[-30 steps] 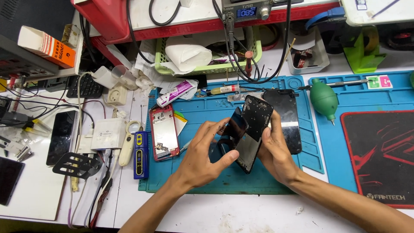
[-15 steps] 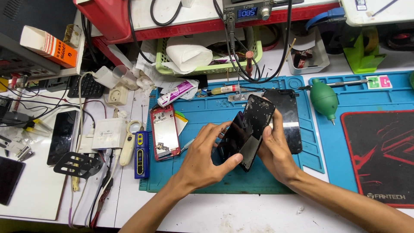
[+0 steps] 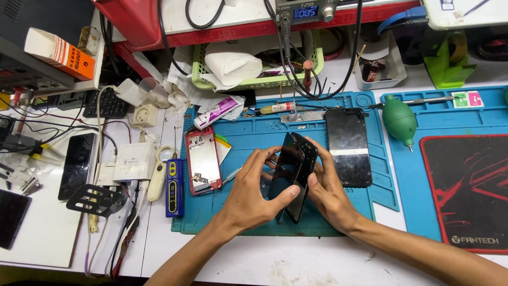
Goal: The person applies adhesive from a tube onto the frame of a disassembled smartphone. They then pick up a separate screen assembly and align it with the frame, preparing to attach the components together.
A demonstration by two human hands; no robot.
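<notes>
Nearest the camera, both forearms reach in from the near edge over the white bench onto the blue repair mat (image 3: 328, 225). The left hand (image 3: 254, 193) and the right hand (image 3: 328, 193) meet at the mat's middle and both grasp a dark phone (image 3: 295, 172), which appears to be two thin black layers parted slightly along one side. The left thumb presses across the phone's lower face with the fingers curled behind its left edge; the right hand clasps the right edge from the other side, thumb on the front. The phone is held tilted up off the mat, its long axis running from the near edge away toward the far edge and leaning a little right at the top, so it lies directly between the two hands, neither clearly nearer. Just left on the mat lies an opened red phone frame (image 3: 202, 160), and beside that a blue handheld tool (image 3: 174, 186). Just right of the hands a separate black screen panel (image 3: 347, 147) lies flat, long axis also near to far. Farther right stands a green rubber air blower (image 3: 399, 121). At the far edge sits a green basket (image 3: 254, 82) holding white paper.
</notes>
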